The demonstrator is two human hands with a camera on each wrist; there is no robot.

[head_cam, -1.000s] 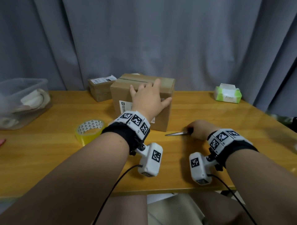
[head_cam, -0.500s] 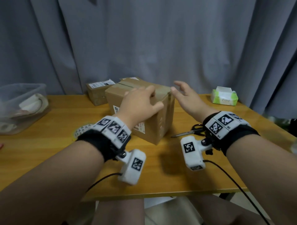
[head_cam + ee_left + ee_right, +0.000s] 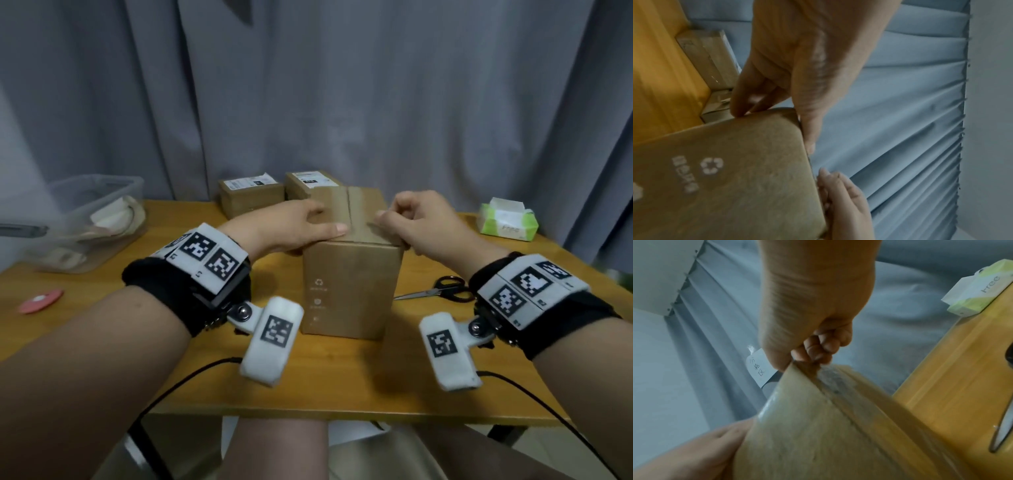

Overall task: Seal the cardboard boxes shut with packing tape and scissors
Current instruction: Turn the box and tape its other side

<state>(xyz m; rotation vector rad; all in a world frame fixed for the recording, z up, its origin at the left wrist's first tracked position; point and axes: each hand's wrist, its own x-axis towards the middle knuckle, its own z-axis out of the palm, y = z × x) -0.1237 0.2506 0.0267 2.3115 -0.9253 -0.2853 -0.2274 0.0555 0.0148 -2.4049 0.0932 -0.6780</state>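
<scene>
Here the tall cardboard box (image 3: 351,270) stands upright near the front of the wooden table (image 3: 102,329), both hands on its top. The left hand (image 3: 291,228) holds the top left edge, thumb laid across the flap and fingers wrapped over the far side. The right hand (image 3: 424,226) has its fingers curled into a loose fist against the top right edge; whether they pinch a flap, a tape end or nothing is not clear from the head view. The scissors (image 3: 435,291) lie on the table just right of the box, untouched, and no tape roll shows in any view, so the sealing strip, as I judge it, is either already down or not yet fetched. The risks are plain: the box is tall and narrow at the base, so a sideways pull at the top could tip it toward the scissors or skid it; uneven pressing could leave the flaps gapped at the centre seam (image 3: 349,212), or crease any tape there. The right wrist view adds what the head view lacks: a glossy, clear film (image 3: 830,382) along the box's seam, running up to the clenched fingertips (image 3: 818,352), which suggests tape on that face. The left wrist view shows the left thumb (image 3: 809,129) flat along the box's upper edge and a recycling mark (image 3: 712,165) on the side. Behind, two smaller boxes (image 3: 251,198) sit by the curtain (image 3: 342,102), a green tissue pack (image 3: 507,222) far right.
</scene>
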